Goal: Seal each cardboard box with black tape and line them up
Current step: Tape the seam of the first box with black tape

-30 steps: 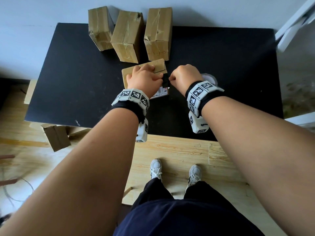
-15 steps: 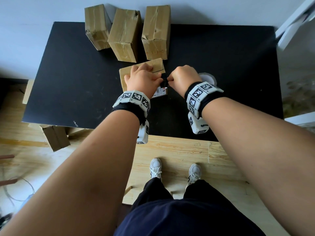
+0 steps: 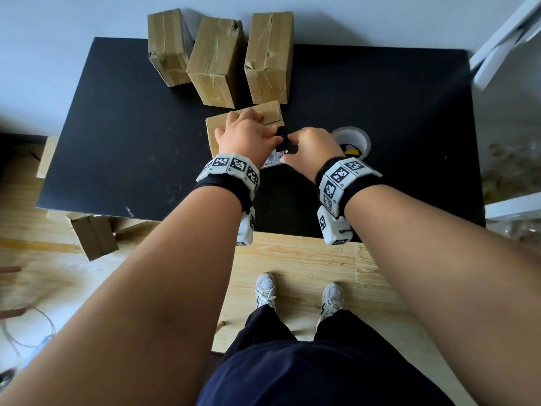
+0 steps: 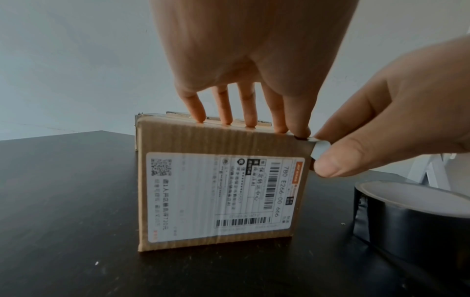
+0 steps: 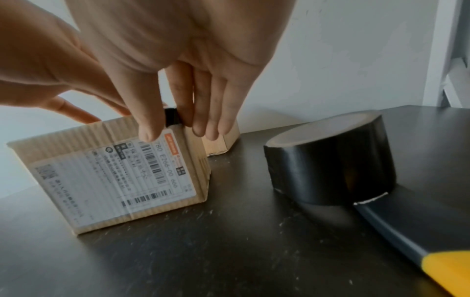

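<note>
A small cardboard box [image 3: 270, 114] with a shipping label [image 4: 218, 191] stands mid-table. My left hand [image 3: 251, 118] lies over its top, straight fingers [image 4: 246, 112] pressing along the top edge. At the box's upper right corner my right hand [image 3: 288, 143] pinches a short strip of black tape [image 5: 172, 118] between thumb and fingers [image 5: 150, 128]. The black tape roll [image 3: 352, 140] sits just right of the box, also shown in the right wrist view [image 5: 330, 160]. Three boxes [image 3: 215, 63] stand along the table's far edge.
A tool with a grey blade and yellow handle [image 5: 406, 231] lies beside the tape roll. The black table [image 3: 117, 142] backs onto a pale wall. Another box [image 3: 93, 238] sits on the wooden floor under the table's left front corner. A white frame [image 3: 503, 39] stands at far right.
My right hand has closed in slightly on the left hand, bringing the tape strip to the box's right corner. The left hand stays on the box top.
</note>
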